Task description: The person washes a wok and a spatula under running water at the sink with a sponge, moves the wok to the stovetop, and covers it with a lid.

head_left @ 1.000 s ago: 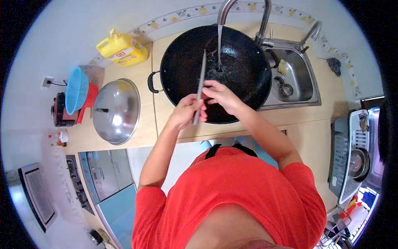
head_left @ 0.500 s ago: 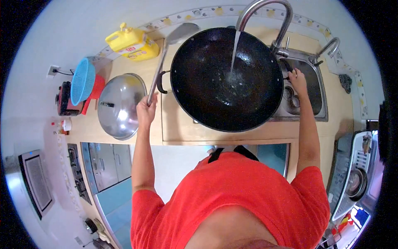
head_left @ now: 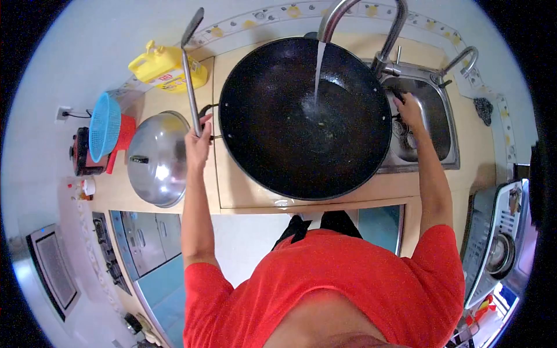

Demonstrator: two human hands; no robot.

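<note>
A large black wok (head_left: 301, 168) lies under the curved metal faucet (head_left: 332, 20), and a stream of water (head_left: 319, 69) falls into it. My left hand (head_left: 199, 145) is closed around the long handle of a metal spatula (head_left: 190, 87), its blade up toward the wall and turned nearly edge-on. That same hand is right at the wok's left handle (head_left: 205, 111); whether its fingers also hook it, I cannot tell. On the opposite side my right hand (head_left: 411, 110) grips the wok's right handle, mostly covered by the fingers, over the sink's edge.
A domed steel lid (head_left: 156, 168) rests on the counter at left, beside a yellow jug (head_left: 171, 69). Blue (head_left: 105, 130) and red baskets stand further left. The steel sink (head_left: 438, 127) is at right, with a second faucet (head_left: 467, 61) and a dark scrubber (head_left: 483, 111).
The spatula has swung up and left, its blade turning edge-on. My left hand has come to the wok's left handle. The wok appears slightly further left and lower in view.
</note>
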